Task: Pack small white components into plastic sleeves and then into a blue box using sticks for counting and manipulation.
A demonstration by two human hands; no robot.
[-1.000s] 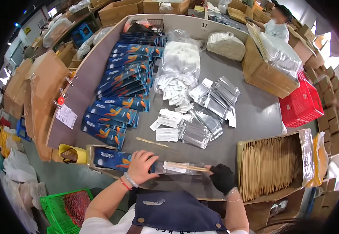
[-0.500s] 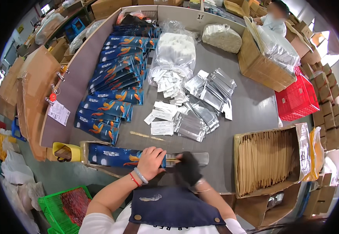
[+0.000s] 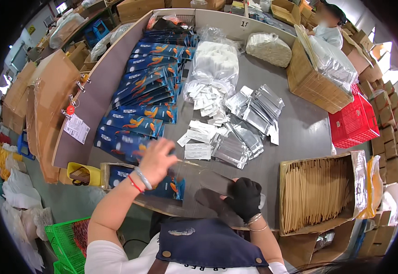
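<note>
My left hand (image 3: pixel 157 157), bare and smeared by motion, is over the near end of the stack of blue printed pouches (image 3: pixel 137 122), its fingers apart. Below that hand another blue pouch (image 3: pixel 173 188) lies at the table's front edge, partly in a narrow cardboard box (image 3: pixel 105 176). My right hand (image 3: pixel 245 197), in a black glove, is closed at the right on a thin clear plastic strip (image 3: pixel 215 179), whose outline is faint. White paper packets (image 3: pixel 198 151) and silver foil sachets (image 3: pixel 231 150) lie beyond the hands.
At the right stands a carton of upright brown cardboard pieces (image 3: pixel 315 194). A taped box (image 3: pixel 317 75) and a red crate (image 3: pixel 354 121) are behind it. A yellow container (image 3: pixel 83 173) sits at the left edge. Another person (image 3: pixel 329 29) is at the far right.
My left hand has let go of the front pouch and moved up and left to the stack. My right hand has moved right and down, away from the pouch's open end.
</note>
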